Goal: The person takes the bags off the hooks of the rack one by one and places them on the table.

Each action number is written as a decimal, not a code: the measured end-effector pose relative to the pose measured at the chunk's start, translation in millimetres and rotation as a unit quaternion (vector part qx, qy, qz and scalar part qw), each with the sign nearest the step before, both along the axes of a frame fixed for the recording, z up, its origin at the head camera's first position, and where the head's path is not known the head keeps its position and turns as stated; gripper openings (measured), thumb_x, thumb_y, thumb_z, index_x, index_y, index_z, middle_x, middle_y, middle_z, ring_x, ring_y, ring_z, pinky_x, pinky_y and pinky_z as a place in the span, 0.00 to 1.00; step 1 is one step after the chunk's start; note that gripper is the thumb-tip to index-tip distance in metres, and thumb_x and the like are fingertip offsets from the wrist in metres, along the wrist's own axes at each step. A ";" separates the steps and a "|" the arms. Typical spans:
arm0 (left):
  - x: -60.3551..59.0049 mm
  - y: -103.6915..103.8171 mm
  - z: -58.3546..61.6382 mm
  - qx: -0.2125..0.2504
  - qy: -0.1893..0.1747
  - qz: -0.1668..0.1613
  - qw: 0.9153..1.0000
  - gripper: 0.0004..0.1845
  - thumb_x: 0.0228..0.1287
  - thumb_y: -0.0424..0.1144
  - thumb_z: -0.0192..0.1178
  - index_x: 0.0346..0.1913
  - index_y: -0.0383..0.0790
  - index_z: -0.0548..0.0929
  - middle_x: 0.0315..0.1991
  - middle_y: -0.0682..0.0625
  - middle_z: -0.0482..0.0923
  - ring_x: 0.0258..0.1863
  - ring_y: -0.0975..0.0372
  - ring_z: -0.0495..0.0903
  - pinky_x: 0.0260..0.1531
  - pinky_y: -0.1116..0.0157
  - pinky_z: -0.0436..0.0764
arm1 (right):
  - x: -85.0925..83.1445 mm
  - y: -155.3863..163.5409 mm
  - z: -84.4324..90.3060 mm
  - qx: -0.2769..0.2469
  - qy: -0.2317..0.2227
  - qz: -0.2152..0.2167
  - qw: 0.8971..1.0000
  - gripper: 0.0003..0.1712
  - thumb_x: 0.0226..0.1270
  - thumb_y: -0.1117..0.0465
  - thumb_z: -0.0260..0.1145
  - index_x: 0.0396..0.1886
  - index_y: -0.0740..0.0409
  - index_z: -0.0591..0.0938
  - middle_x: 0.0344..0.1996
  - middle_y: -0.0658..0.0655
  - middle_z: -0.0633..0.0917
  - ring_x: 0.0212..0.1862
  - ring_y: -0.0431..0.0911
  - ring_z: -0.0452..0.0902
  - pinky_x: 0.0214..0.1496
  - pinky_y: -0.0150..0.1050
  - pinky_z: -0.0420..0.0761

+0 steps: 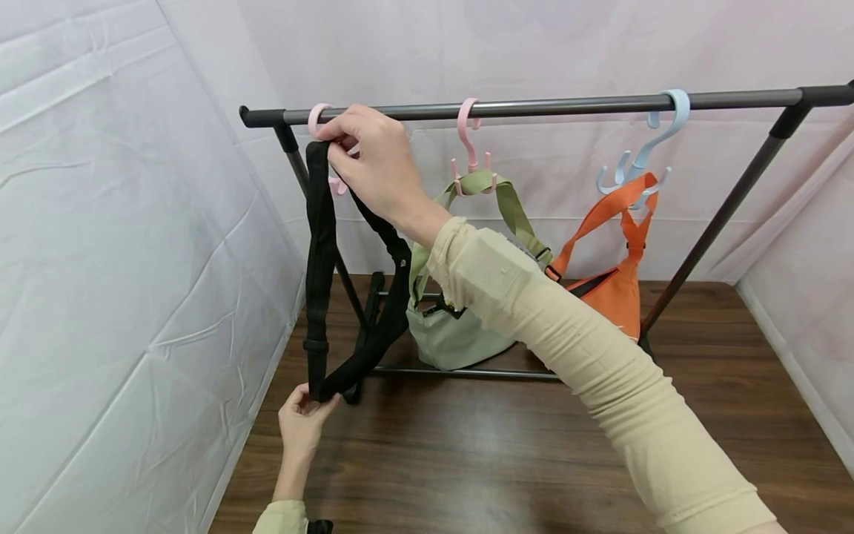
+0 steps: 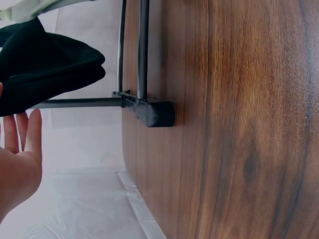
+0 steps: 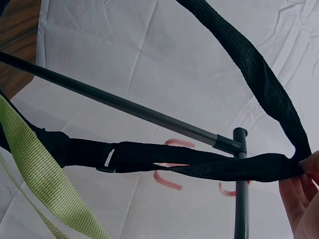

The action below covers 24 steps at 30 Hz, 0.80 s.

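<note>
A black bag (image 1: 320,259) with a long strap hangs stretched between my two hands, at the left end of a dark clothes rack bar (image 1: 567,105). My right hand (image 1: 370,159) pinches the top of the strap right at a pink hook (image 1: 319,119) on the bar. In the right wrist view the black strap (image 3: 199,162) runs to my right hand's fingertips (image 3: 301,199), with the pink hook (image 3: 167,179) behind it. My left hand (image 1: 303,411) holds the bag's lower end just above the table. In the left wrist view my left hand's fingers (image 2: 17,164) lie straight under the black bag (image 2: 45,69).
A green bag (image 1: 460,326) hangs from a second pink hook (image 1: 467,133) mid-bar. An orange bag (image 1: 617,285) hangs from a blue hook (image 1: 660,126) at the right. The rack's foot (image 2: 154,112) stands on the wooden table (image 1: 467,460). White sheeting encloses the sides and back.
</note>
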State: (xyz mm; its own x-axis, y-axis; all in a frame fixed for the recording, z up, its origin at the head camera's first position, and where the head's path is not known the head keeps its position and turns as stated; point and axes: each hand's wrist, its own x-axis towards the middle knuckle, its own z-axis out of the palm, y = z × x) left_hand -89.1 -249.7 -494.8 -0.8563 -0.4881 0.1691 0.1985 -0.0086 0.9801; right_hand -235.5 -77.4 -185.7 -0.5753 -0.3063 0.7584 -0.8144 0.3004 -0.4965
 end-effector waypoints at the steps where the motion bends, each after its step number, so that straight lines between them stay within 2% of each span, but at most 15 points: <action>1: 0.5 0.6 1.1 0.000 0.005 0.003 1.000 0.23 0.39 0.11 0.60 0.24 0.46 0.79 0.24 0.57 0.74 0.22 0.71 0.76 0.25 0.78 0.76 | -0.4 0.8 -0.1 -0.005 0.005 0.002 1.000 0.11 0.59 0.73 0.56 0.34 0.64 0.84 0.31 0.55 0.82 0.33 0.40 0.78 0.38 0.22 0.73; 6: 4.3 -0.9 8.2 -0.001 0.025 0.025 0.999 0.23 0.41 0.12 0.60 0.23 0.49 0.79 0.21 0.59 0.75 0.20 0.73 0.74 0.23 0.79 0.74 | -2.6 4.6 0.1 -0.027 0.017 0.012 0.999 0.10 0.58 0.73 0.57 0.34 0.66 0.84 0.30 0.57 0.82 0.32 0.40 0.78 0.38 0.22 0.73; 10: 9.3 -6.2 14.8 0.016 0.037 0.033 0.999 0.21 0.43 0.13 0.60 0.25 0.47 0.80 0.24 0.58 0.77 0.22 0.72 0.74 0.24 0.79 0.74 | -2.6 6.2 0.7 -0.026 -0.009 0.017 0.999 0.09 0.59 0.73 0.57 0.34 0.66 0.83 0.31 0.56 0.81 0.32 0.39 0.77 0.39 0.22 0.74; 16: 20.0 -15.5 27.8 0.053 0.087 0.036 0.994 0.18 0.46 0.12 0.57 0.25 0.41 0.80 0.27 0.55 0.77 0.30 0.69 0.78 0.33 0.78 0.76 | -1.2 5.8 -1.1 -0.012 -0.033 0.011 0.999 0.10 0.60 0.71 0.57 0.35 0.63 0.84 0.32 0.55 0.81 0.33 0.38 0.77 0.39 0.26 0.75; 19: 25.9 -20.4 34.7 0.055 0.097 0.043 0.993 0.18 0.47 0.12 0.57 0.25 0.41 0.80 0.27 0.55 0.79 0.32 0.70 0.79 0.35 0.78 0.76 | -1.4 6.4 -2.5 -0.004 -0.037 0.007 0.999 0.09 0.60 0.71 0.57 0.35 0.63 0.84 0.33 0.55 0.82 0.34 0.39 0.78 0.39 0.27 0.75; 24: 33.9 -26.3 41.4 0.058 0.130 0.023 0.990 0.18 0.48 0.10 0.54 0.27 0.38 0.80 0.28 0.53 0.79 0.33 0.69 0.79 0.36 0.78 0.75 | -5.0 9.8 -7.4 -0.003 -0.042 0.006 0.999 0.09 0.61 0.70 0.58 0.36 0.63 0.84 0.33 0.55 0.82 0.34 0.39 0.78 0.38 0.24 0.73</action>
